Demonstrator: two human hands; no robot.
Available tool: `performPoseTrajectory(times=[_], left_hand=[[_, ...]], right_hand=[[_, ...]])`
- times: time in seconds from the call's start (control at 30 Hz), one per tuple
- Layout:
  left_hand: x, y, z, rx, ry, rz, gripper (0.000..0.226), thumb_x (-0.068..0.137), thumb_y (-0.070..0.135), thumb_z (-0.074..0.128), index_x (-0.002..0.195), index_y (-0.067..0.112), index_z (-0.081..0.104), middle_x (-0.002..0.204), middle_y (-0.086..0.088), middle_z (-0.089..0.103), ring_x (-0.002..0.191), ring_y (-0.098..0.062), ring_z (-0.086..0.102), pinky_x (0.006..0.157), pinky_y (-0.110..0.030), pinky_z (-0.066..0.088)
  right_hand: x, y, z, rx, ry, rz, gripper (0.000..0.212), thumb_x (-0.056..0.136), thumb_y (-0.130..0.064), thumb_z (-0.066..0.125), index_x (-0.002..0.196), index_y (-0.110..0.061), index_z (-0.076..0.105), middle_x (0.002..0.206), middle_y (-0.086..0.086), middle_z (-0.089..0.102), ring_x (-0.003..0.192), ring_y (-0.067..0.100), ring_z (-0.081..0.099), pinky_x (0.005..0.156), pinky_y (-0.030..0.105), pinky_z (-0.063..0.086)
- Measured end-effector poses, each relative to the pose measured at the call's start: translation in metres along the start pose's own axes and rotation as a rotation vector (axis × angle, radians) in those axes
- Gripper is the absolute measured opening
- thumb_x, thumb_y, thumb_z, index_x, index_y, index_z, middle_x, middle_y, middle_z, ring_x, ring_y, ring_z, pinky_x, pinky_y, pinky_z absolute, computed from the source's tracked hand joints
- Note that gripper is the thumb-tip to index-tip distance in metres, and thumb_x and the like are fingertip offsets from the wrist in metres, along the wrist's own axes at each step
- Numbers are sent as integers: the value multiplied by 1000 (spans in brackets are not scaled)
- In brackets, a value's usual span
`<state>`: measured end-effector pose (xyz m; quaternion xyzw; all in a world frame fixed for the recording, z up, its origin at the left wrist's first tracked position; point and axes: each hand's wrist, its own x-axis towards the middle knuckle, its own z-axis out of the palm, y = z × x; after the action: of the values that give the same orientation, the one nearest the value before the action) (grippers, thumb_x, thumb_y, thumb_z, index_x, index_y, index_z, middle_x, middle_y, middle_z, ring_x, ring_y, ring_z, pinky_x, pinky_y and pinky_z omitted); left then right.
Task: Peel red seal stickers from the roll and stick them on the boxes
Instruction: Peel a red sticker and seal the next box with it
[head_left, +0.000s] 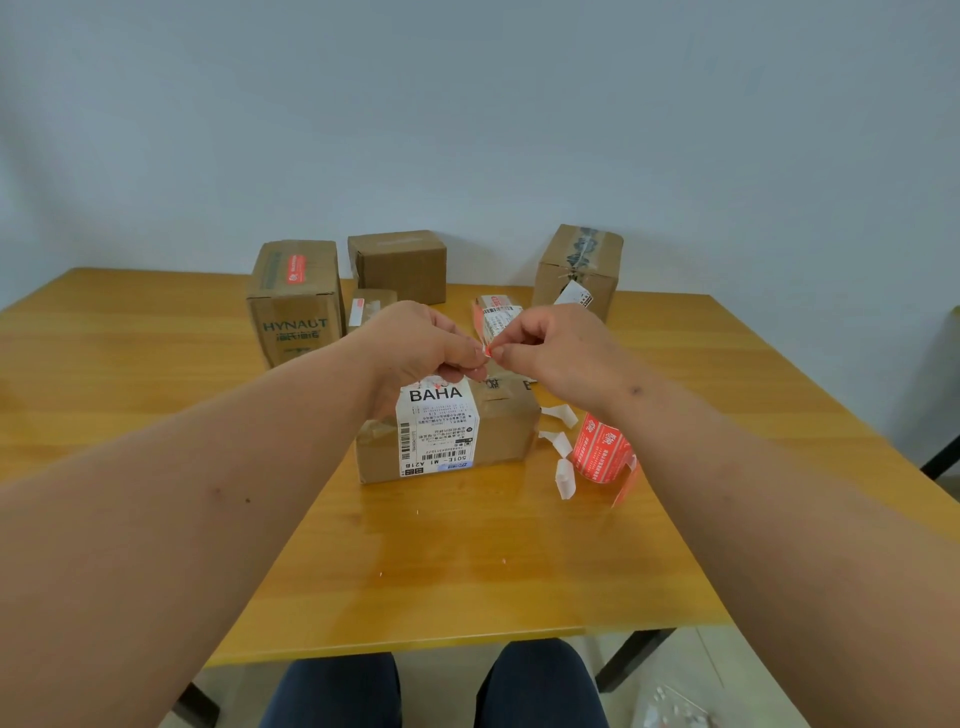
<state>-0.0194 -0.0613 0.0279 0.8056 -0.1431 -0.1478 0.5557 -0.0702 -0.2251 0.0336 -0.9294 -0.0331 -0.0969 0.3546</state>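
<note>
Red seal sticker (487, 352): pinched between left hand (415, 343) and right hand (550, 348), above labelled box (447, 431); sticker roll (600, 454) beside box.

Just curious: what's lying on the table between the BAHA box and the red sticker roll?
In the head view, white backing strips lie between the BAHA box and the sticker roll.

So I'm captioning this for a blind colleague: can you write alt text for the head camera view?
Two hands, left hand and right hand, pinch a small red sticker between them above a cardboard box on a wooden table. A red sticker roll lies right of the box; more boxes stand behind.
</note>
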Motion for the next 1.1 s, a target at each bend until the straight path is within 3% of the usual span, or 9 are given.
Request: performPoseTrajectory(times=[0.23,0.47,0.63,0.8,0.9,1.0,1.1], left_hand=[[-3,3,2,80,27,15,5,79,8,76,83,5,75,73,-3,75,70,-11,62,71,-25,48],[-2,6,3,147,36,41,7,80,11,75,83,5,75,73,-2,75,73,-11,62,76,-28,52],[-6,8,2,184,9,25,3,78,10,72,77,8,73,74,-3,73,74,-14,57,78,-30,49],[-10,7,1,348,-105,-19,21,76,6,64,59,16,58,67,-2,61,74,-18,53,79,-32,47],[-14,6,4,495,-149,-30,17,74,5,59,61,13,53,61,0,50,67,-19,42,68,-32,38],[-20,9,7,618,-261,-28,21,74,7,57,56,16,49,61,1,47,63,-18,39,62,-30,34],[-25,13,16,797,-385,-9,24,81,14,57,59,19,49,59,7,50,60,-14,42,65,-28,38]], right_hand=[[1,-3,2,-63,-4,-40,11,86,-27,69,90,-20,76,60,-18,54,51,-14,49,46,4,34],[4,-4,2,-109,12,-38,13,85,-25,66,87,-16,75,75,-7,66,64,4,55,60,21,45],[6,3,-1,-105,51,10,11,84,-20,64,84,-12,72,73,-8,62,61,4,50,54,19,39],[9,20,-8,-143,187,128,14,84,-17,56,80,-8,66,80,-6,64,66,5,52,54,23,38],[9,30,-15,-154,277,254,14,83,-22,57,77,-11,63,78,-1,62,71,13,55,60,33,46],[4,40,-26,-184,351,368,15,84,-26,57,76,-14,62,71,2,58,63,18,51,56,31,40],[-2,47,-34,-212,409,426,12,85,-25,53,83,-18,63,73,0,59,68,20,55,61,33,44]])
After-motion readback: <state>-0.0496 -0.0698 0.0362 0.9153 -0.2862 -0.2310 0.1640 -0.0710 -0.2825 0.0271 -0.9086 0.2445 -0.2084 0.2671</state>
